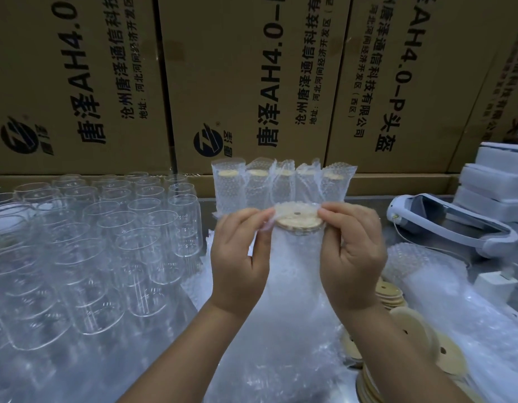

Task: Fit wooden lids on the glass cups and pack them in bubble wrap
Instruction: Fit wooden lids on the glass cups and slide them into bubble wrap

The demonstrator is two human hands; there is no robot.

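You're at a warehouse packing station, tall brown printed cardboard cartons (246, 77) behind your steel counter (365, 200), massed clear empty glass cups (129, 228) left, rolled clear bubble wrap (420, 266), stacked round wooden lids (452, 353) right.

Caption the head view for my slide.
Left hand and right hand pinch bubble wrap around a wooden-lidded cup.

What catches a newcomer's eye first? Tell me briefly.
At centre, the left hand and right hand pinch bubble wrap around a cup's wooden lid. Bare glass cups crowd the left; five wrapped cups stand before the cardboard boxes behind.
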